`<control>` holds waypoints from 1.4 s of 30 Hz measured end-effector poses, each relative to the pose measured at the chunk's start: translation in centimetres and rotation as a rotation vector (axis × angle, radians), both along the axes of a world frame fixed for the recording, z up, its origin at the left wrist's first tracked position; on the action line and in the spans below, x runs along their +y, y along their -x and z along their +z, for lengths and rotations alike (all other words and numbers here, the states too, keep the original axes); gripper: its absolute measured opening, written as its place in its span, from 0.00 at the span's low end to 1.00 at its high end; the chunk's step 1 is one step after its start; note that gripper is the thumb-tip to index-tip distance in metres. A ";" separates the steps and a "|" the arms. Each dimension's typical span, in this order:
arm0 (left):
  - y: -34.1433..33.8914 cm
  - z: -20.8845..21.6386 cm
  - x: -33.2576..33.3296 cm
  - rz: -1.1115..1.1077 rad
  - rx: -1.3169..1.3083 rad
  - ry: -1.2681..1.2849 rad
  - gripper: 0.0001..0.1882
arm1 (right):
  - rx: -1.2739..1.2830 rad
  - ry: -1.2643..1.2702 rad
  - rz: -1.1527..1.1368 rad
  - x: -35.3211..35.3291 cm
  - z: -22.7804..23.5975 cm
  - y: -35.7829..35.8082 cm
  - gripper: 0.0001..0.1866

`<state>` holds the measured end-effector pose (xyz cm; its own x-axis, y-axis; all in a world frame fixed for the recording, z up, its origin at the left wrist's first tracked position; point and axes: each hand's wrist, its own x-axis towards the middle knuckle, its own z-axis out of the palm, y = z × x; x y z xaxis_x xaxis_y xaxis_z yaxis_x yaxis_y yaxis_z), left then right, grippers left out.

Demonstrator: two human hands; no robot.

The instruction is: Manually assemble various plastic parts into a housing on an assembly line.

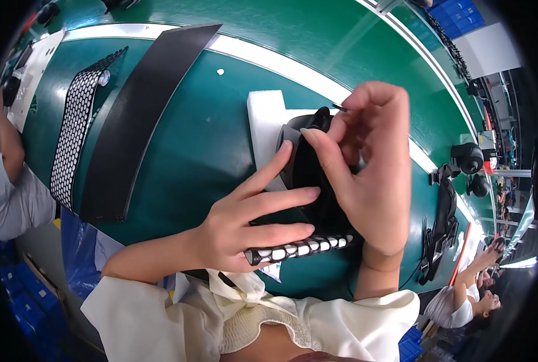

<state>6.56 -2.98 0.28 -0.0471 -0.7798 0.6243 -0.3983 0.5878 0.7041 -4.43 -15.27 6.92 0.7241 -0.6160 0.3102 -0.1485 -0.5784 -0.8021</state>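
A black curved part (pixel 308 166) with a dark grey inner edge stands in front of me against a white foam block (pixel 263 111). My left hand (pixel 251 220) lies over its near left side, fingers stretched and spread, fingertips touching the part. Its thumb is hidden. Over the far right side, my right hand (pixel 371 163) is curled, its thumb at the part's upper edge. A thin dark piece (pixel 339 107) sticks out from its bent fingers; its kind is unclear. Below my left fingers lies a black strip with white hexagonal cells (pixel 302 248).
On the green table's left lie a long black panel (pixel 142 120) and a black-and-white honeycomb strip (pixel 76 127). Black straps (pixel 441 226) lie at right. A white rail (pixel 269 60) crosses behind. Other people (pixel 15 187) sit at both sides.
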 end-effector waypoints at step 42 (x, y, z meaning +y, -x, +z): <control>0.7 -0.3 -0.1 0.001 0.060 -0.054 0.17 | -0.096 -0.441 -0.136 -3.1 0.9 9.0 0.07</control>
